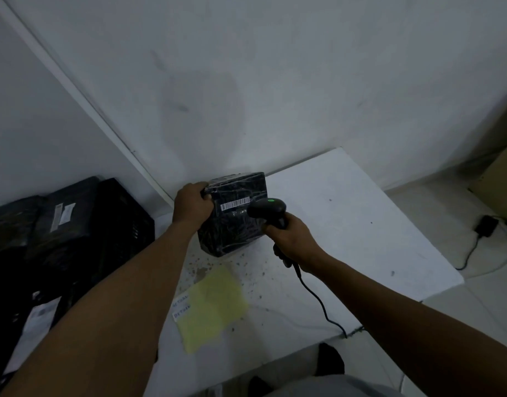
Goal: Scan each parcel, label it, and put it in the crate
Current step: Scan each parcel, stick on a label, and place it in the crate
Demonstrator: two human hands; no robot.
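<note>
Head view: left hand (192,206) gripping black parcel (232,213), right hand (289,234) gripping barcode scanner (266,210); scanning underway, labelling and crating pending.

Dim and underexposed overall, with a cold grey-blue cast. Soft, diffuse light from above and in front; only a faint broad shadow on the wall (206,110). Brightest on the white bench (347,224); nearly black at left, where the crate (123,222) loses almost all detail. Small green glow on the scanner (271,209). Weak glare on the parcel (235,213) wrapping. Strong wide-angle stretch at the edges, forearms enlarged. Slightly soft and grainy everywhere.
</note>
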